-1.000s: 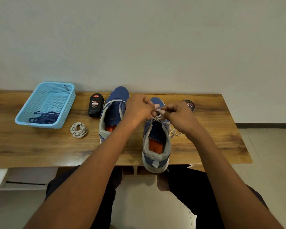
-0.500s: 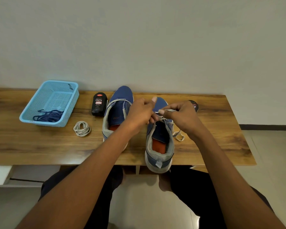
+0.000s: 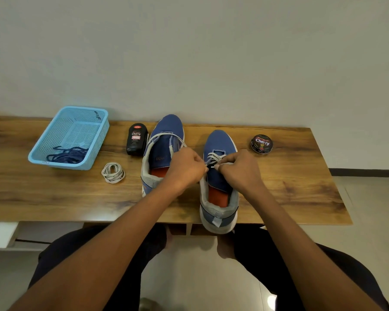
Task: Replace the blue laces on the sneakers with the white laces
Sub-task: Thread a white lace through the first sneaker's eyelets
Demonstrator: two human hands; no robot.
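Two blue sneakers stand side by side on the wooden table (image 3: 301, 187), toes toward the wall. The right sneaker (image 3: 219, 142) has a white lace (image 3: 213, 157) crossed through its front eyelets, and its heel overhangs the table's near edge. My left hand (image 3: 184, 169) and my right hand (image 3: 238, 169) meet over its tongue, each pinching an end of that lace. A long loop of the lace arcs from my left hand over the left sneaker (image 3: 169, 129). A coiled white lace (image 3: 113, 172) lies left of the shoes. Blue laces (image 3: 67, 154) lie in the basket.
A light blue plastic basket (image 3: 76, 122) sits at the table's left end. A black shoe polish bottle (image 3: 136, 139) stands left of the left sneaker. A round polish tin (image 3: 261, 143) lies to the right. My knees are below the table's near edge.
Both hands have drawn toward me along the right sneaker, uncovering its laced front eyelets and the polish tin. The camera view has shifted slightly.
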